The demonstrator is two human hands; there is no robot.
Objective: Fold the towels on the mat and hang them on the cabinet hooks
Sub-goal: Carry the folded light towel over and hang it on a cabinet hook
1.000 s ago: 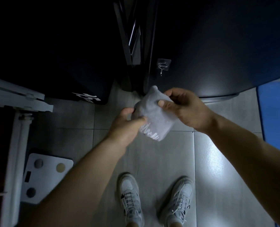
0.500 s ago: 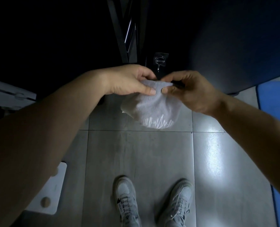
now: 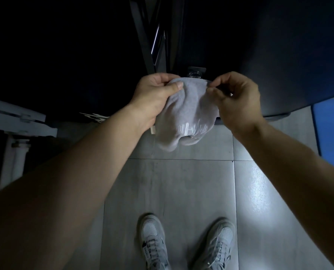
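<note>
A folded grey towel (image 3: 187, 114) with a white line pattern near its lower edge hangs between my hands in front of the dark cabinet (image 3: 259, 55). My left hand (image 3: 156, 94) grips its upper left part, thumb across the cloth. My right hand (image 3: 238, 96) pinches the upper right edge with fingertips. The towel's top edge sits right below the cabinet hook (image 3: 196, 72), whose plate shows just above the cloth; the hook's lower part is hidden behind the towel.
Grey floor tiles (image 3: 172, 191) lie below, with my two grey sneakers (image 3: 185, 244) near the bottom. A blue mat (image 3: 332, 125) edges in at the right. A white frame (image 3: 16, 117) stands at the left.
Both hands have lifted the towel from chest height up to the hook on the cabinet. The left hand moved from the towel's underside to its top edge.
</note>
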